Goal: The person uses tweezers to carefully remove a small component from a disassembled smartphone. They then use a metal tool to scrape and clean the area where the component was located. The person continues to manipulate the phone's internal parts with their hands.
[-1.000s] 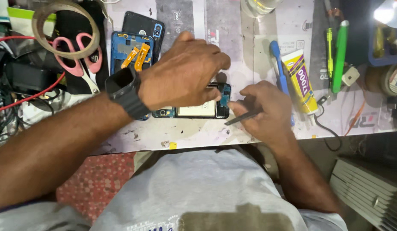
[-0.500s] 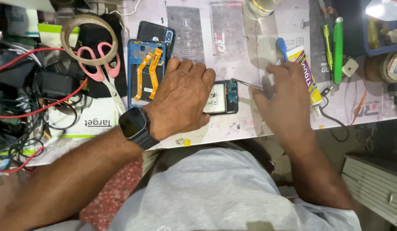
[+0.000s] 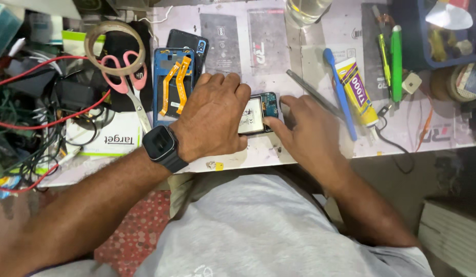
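Cluttered and pale, the desk (image 3: pixel 310 36) carried an opened phone (image 3: pixel 259 114) near its front edge, back cover off, battery and blue board bared. It looked light, thin and stiff, but fragile: the exposed board would be best left untouched, with any hold taken on the long side edges of the frame. The left hand (image 3: pixel 212 120) lay flat over most of it, fingers (image 3: pixel 233 84) together and pressing down, gripping nothing. The right hand (image 3: pixel 304 131) touched its right end, thumb and forefinger at the corner; whether they pinched anything I could not tell. Just left lay a blue frame (image 3: pixel 174 84) with orange ribbon cables, then pink scissors (image 3: pixel 127 82). To the right lay metal tweezers (image 3: pixel 312 95), a blue pry tool (image 3: pixel 340 92) and a yellow glue tube (image 3: pixel 357 92).
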